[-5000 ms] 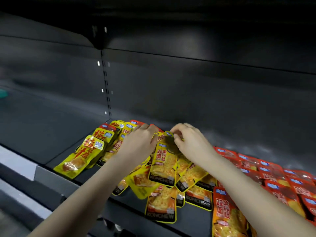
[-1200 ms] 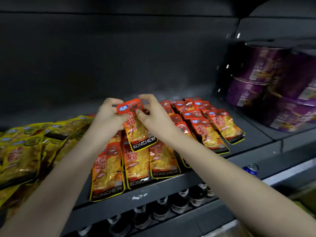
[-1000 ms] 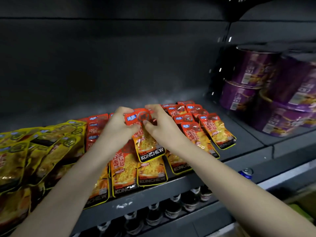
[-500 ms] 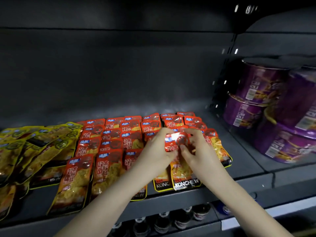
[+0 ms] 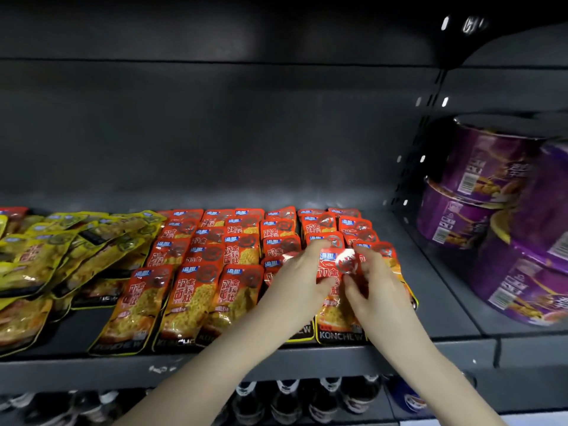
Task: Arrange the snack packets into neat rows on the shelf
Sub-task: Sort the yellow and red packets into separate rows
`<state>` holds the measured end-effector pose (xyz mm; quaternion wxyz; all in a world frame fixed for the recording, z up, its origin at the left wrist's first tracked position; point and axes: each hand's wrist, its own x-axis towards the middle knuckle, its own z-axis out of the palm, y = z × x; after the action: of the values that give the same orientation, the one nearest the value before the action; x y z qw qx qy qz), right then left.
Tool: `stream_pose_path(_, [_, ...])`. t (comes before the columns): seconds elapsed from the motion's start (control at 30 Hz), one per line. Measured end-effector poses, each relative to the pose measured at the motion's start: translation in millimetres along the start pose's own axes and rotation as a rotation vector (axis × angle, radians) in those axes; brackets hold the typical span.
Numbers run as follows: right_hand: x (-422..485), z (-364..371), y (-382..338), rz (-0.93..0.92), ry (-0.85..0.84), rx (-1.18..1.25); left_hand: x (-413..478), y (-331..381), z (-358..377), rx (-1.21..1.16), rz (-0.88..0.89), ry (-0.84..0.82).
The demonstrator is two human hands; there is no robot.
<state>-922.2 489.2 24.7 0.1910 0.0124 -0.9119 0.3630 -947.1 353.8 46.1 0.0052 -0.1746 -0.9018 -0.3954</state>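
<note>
Both hands hold one red-orange snack packet (image 5: 335,315) by its upper part, low over the front of the dark shelf (image 5: 445,309). My left hand (image 5: 299,281) pinches its left top corner and my right hand (image 5: 373,282) pinches its right top corner. The packet's bottom edge lies near the shelf's front lip. Several red-orange packets (image 5: 215,259) lie in overlapping rows to the left and behind. A looser pile of yellow packets (image 5: 61,250) fills the shelf's left end.
Purple tubs (image 5: 491,192) are stacked on the neighbouring shelf section at the right. The shelf's grey front lip (image 5: 123,370) runs across the view, with bottles (image 5: 307,401) on the level below. Bare shelf lies between the packets and the tubs.
The view swung from the yellow packets to the red-orange ones. Both hands carried one red-orange packet rightward and lowered it to the front of the right-hand rows.
</note>
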Motion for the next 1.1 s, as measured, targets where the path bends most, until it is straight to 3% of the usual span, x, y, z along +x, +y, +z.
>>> stream_pose_path(0.13, [0.0,5.2,4.2,-0.049,-0.001,-0.089,0.2,1.9,2.7,0.182,0.031,0.146])
stream_pose_path(0.33, [-2.7,5.4,8.1,-0.069,0.009,-0.114,21.6,-4.4,0.3,0.287,0.013,0.211])
stream_pose_path(0.6, [-4.4,5.4,7.8,-0.087,-0.001,-0.088,41.1,-10.4,-4.0,0.133,-0.063,0.109])
stream_pose_path(0.93, [-5.2,9.4,10.6,-0.115,0.023,-0.095,55.1,-16.3,3.9,0.096,-0.141,0.226])
stream_pose_path(1.1, [-7.3,10.1,10.1,-0.101,0.009,-0.122,53.3,-18.8,1.3,0.097,-0.116,0.198])
